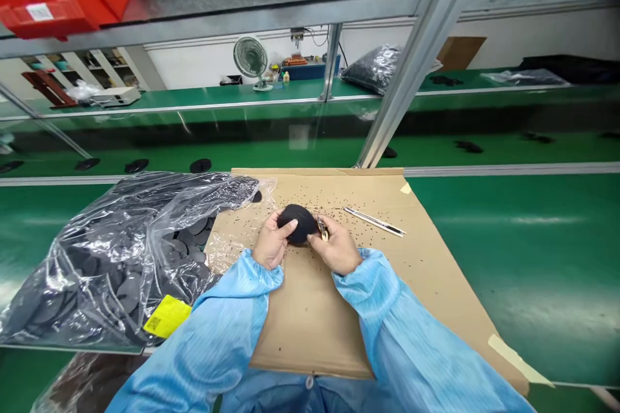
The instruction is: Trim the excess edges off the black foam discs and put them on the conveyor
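Observation:
My left hand (272, 244) grips a round black foam pad (298, 222) from its left side, thumb on top. My right hand (338, 248) touches the pad's right edge and holds a small metallic tool (322, 229) against it. Both hands hover over a brown cardboard sheet (339, 310) sprinkled with tiny black specks. Light blue sleeves cover both arms.
A clear plastic bag (116, 251) full of several black pads lies at the left, with a yellow label (167, 316). A slim metal tool (374, 221) rests on the cardboard to the right. Beyond is a green conveyor (508, 148) carrying black discs, a slanted metal post (411, 58) and a small fan (250, 59).

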The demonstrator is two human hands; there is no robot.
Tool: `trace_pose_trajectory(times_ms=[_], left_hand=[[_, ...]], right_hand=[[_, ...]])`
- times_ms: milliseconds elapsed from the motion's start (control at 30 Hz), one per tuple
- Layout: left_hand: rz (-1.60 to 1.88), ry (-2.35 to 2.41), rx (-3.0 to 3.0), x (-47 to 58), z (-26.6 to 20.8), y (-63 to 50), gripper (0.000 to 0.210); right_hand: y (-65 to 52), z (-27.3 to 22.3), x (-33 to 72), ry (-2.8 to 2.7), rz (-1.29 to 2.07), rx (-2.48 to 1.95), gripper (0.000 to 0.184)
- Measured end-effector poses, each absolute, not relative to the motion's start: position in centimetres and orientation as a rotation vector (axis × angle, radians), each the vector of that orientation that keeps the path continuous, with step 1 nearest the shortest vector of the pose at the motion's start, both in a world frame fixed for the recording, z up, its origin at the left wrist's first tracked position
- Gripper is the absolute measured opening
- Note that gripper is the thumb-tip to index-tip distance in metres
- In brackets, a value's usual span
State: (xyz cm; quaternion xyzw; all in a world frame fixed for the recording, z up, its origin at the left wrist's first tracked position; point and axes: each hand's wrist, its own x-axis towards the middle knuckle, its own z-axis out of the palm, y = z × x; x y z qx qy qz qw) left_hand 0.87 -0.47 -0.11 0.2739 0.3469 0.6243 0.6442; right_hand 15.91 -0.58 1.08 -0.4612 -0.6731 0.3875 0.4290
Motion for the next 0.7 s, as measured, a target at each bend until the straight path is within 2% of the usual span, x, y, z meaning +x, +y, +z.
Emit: trace_pose_trajectory(times_ms=[200,400,467,600,700], left_hand=[[1.406,0.847,0.757,0.8,-0.6,-0.3,0.042],[1.513,0.980,0.710,1.1,-1.0,0.0,0.053],[1.492,1.023,0.664,1.2,-1.0,0.0,0.053],[1.460,1.090,0.653,1.4,-0.9,0.0,0.049],[1.443,1.089,0.688,1.4,-1.0,0.1,0.045]], right_hand=[[0.5,1.6,16.3,-1.732,0.930,-1.136,0.026],[5.2,3.9,17.2,-2.007,1.028,-1.279,0.021],[7.8,5.1,17.1,-2.044,0.889,-1.350,0.021],[13.5,7.7,15.3,-2.212,0.319,-1.498,0.019],[17.3,8.6,14.1,-2.331,0.048,-1.486,0.027]])
